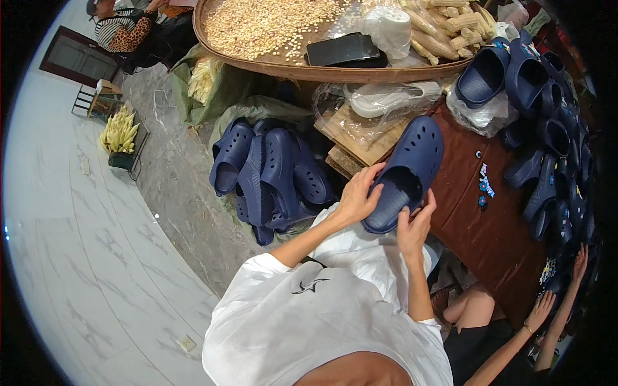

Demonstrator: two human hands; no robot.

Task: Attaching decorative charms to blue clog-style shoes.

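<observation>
A navy blue foam clog point(420, 147) with round vent holes is held up over my lap, its toe pointing away from me and its opening facing up. My left hand point(362, 198) grips the left side of the heel end, and my right hand point(416, 226) grips the right side. To the right, a few small shoe charms point(484, 181) in blue and white lie on the brown table cover point(460, 206). A heap of similar navy clogs point(273, 168) lies on a sack to my left, without charms that I can make out.
More navy clogs point(547, 141), some with charms, are piled along the right. A round tray point(283, 67) ahead carries corn kernels, cobs and a black phone point(344, 49). Plastic-wrapped white item point(386, 100) rests on boards. At lower right, another person's hands point(539, 310) reach toward the pile.
</observation>
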